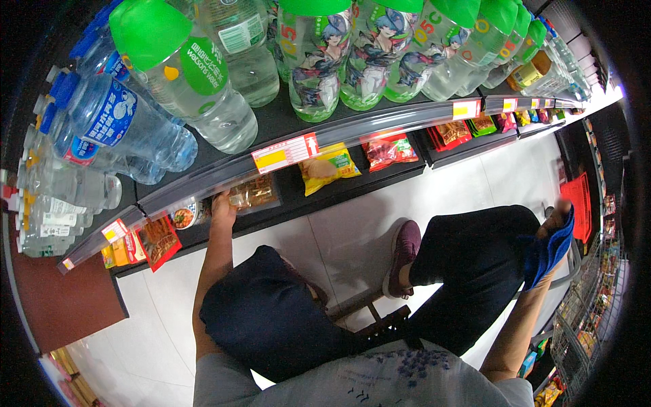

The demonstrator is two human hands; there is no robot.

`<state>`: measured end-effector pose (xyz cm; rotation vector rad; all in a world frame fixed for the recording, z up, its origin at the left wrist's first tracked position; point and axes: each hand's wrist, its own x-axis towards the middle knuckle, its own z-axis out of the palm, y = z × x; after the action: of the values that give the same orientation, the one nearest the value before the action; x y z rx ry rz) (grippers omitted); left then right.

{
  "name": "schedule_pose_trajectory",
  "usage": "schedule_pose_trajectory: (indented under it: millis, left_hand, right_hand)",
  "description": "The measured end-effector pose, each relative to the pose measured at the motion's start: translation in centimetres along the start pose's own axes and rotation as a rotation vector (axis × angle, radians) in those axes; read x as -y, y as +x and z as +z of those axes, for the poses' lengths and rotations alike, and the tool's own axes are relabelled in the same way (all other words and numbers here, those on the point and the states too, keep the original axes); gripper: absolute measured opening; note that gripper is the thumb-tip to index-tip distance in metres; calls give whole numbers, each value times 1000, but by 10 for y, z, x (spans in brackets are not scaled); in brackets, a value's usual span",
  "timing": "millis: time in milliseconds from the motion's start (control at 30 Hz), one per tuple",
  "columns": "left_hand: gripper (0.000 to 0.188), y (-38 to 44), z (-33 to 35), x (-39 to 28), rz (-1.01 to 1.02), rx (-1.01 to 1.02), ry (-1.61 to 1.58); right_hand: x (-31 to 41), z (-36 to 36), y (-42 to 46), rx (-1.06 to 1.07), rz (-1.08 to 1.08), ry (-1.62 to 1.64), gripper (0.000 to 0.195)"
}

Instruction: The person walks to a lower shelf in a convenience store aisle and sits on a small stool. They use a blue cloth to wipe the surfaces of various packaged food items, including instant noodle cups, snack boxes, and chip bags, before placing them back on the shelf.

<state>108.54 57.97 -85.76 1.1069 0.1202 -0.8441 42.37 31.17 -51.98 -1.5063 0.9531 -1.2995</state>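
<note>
My left hand point(223, 204) reaches to the low shelf, its fingers beside a clear plastic package of brown food point(254, 192) and partly under the shelf edge; whether it grips the package I cannot tell. Just left of it is a cup of instant noodles point(183, 215), and farther left a red snack packet point(158, 240). On the other side, a yellow snack bag point(329, 169) and a red snack bag point(389, 150) lie on the same shelf. My right hand point(554, 219), out over my knee, holds a folded blue cloth point(552, 252).
Bottled water with green caps point(196, 86) and blue-labelled water bottles point(122, 117) crowd the upper shelf, whose front rail point(366, 126) carries price tags. A red plastic basket point(577, 206) and wire shopping carts point(580, 325) stand at the right. Under me is a low stool point(379, 318).
</note>
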Motion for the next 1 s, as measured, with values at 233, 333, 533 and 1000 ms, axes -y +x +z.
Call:
schedule_pose_trajectory:
  millis: [233, 333, 533, 1000]
  left_hand:
    - [29, 21, -30, 4, -43, 12, 21]
    - [28, 32, -42, 9, -86, 17, -38]
    - [23, 16, -24, 9, -71, -31, -20]
    - [32, 24, -34, 15, -60, -112, 42]
  right_hand:
    - [13, 39, 3, -78, 37, 255, 33]
    - [11, 27, 3, 23, 35, 212, 36]
    - [7, 38, -3, -77, -135, -137, 37]
    - [12, 38, 0, -192, 11, -336, 43]
